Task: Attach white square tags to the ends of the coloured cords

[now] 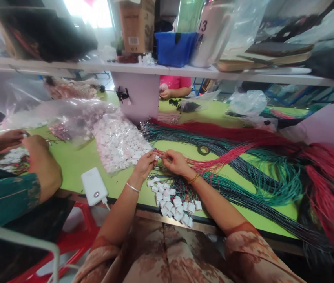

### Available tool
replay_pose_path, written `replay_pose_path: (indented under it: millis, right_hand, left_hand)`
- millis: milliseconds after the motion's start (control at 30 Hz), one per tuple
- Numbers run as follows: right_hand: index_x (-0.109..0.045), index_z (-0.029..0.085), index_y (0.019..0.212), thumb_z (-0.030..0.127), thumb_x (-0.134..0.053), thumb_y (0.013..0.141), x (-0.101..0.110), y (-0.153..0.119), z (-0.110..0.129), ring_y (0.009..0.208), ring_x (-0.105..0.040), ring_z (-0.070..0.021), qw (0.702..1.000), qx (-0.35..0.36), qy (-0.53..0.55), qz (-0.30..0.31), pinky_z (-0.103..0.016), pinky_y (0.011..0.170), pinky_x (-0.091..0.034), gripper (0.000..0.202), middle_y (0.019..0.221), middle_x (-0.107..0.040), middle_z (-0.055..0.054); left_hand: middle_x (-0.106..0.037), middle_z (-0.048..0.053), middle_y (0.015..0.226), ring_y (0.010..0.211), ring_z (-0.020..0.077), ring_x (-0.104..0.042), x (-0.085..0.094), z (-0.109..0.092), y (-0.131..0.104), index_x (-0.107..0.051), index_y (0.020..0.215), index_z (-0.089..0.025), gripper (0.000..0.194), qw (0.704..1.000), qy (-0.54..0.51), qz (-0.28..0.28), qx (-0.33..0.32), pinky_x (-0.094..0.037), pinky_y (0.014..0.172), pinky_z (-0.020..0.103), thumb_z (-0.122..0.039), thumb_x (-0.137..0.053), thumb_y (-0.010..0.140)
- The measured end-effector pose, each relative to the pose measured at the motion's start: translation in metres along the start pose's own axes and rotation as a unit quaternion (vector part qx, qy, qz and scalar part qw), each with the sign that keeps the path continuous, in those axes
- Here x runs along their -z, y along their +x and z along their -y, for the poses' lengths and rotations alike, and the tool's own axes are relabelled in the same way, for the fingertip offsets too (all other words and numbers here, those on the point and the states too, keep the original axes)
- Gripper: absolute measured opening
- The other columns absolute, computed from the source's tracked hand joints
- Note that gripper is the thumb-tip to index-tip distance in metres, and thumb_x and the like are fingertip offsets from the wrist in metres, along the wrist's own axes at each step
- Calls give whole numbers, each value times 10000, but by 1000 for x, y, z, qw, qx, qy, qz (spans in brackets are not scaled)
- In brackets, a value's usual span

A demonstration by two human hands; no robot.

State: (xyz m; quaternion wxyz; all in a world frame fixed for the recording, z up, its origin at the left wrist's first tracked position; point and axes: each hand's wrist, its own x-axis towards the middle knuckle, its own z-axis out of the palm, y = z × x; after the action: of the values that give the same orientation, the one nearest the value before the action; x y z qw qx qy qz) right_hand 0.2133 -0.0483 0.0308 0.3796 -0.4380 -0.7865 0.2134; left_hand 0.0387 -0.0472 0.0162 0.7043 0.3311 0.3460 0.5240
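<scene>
Close together over the green table, both my hands are closed in pinches. My left hand (145, 164) grips a small white connector (156, 157) at its fingertips. My right hand (176, 162) pinches a thin wire end close to that connector; the fingers hide most of it. Below the hands lies a pile of white connectors (168, 205) with coloured wires attached. A clear bag of white connectors (119, 141) rests just beyond my left hand. Pink-red wires (219, 159) run off to the right from behind my right hand.
Long bundles of red wires (214, 127) and green wires (284, 181) cover the right side, near a tape roll (203, 149). A white power bank (94, 186) lies at left. A co-worker's arm (41, 165) is further left. A loaded shelf (96, 67) crosses above the table.
</scene>
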Motion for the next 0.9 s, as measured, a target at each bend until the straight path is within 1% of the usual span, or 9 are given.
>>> replay_pose_path:
  millis: [167,333,500,567,633,700,767,833,900]
  right_hand:
    - [-558,171,688,238,-534,760,-8,-1,-3,572,-435,-109,999,-27,25,-7,-230,576,-328,101,628,-552,7]
    - [-552,168,675,285,-547,790,-14,-2,-6,559,-429,-111,999,-20,21,-18,-236,567,-316,163,603,-525,9]
    - [-556,168,690,266,-510,835,-14,-4,-4,573,-431,-118,1000,-3,-8,9,-241,576,-313,180,631,-542,-5]
    - [-543,171,664,276,-516,838,-14,-6,-4,559,-413,-118,999,-8,-30,8,-245,568,-301,206,604,-526,-2]
    - [-547,169,661,288,-516,845,-13,-5,-5,556,-413,-117,999,-12,-32,24,-242,564,-300,221,599,-530,-1]
    - [-575,165,695,299,-497,865,-8,1,-10,582,-444,-119,999,-13,-19,46,-234,576,-318,230,635,-567,-7]
    - [-609,160,750,293,-479,882,-1,14,-19,630,-485,-125,998,-25,-22,46,-228,605,-339,228,702,-616,-19]
    - [-635,159,792,273,-516,862,2,31,-30,661,-507,-130,995,-56,-65,41,-230,619,-340,180,760,-651,-33]
    - [-656,162,804,247,-588,806,0,45,-40,653,-508,-134,985,-91,-124,77,-235,603,-319,108,773,-666,-42]
  left_hand:
    - [-673,44,784,579,63,-504,-4,4,0,-655,775,-111,265,998,37,-43,-13,-400,576,208,-248,-809,609]
    - [-617,-1,631,523,63,-487,-8,6,-2,-650,776,-124,270,996,72,-44,-13,-369,534,202,-260,-807,603]
    - [-640,11,668,522,59,-491,-8,8,-2,-648,755,-122,274,995,69,-62,-22,-361,518,197,-283,-801,594]
    - [-625,3,635,510,60,-482,-8,9,-1,-648,748,-125,267,994,85,-63,-24,-354,509,195,-284,-796,593]
    - [-601,-6,592,504,64,-480,-7,10,-1,-649,740,-128,260,992,104,-65,-13,-350,501,194,-282,-794,590]
    - [-618,6,618,514,68,-488,-6,9,-1,-653,738,-130,255,992,112,-66,-1,-358,500,195,-283,-792,589]
    - [-656,28,687,521,66,-491,-4,8,0,-655,730,-132,249,991,113,-64,9,-363,497,196,-284,-792,588]
    - [-663,35,705,515,62,-483,-2,7,1,-657,717,-132,239,991,118,-69,12,-353,484,193,-282,-792,588]
    - [-639,27,664,507,61,-475,0,7,3,-661,710,-130,232,990,123,-74,13,-340,474,190,-281,-792,591]
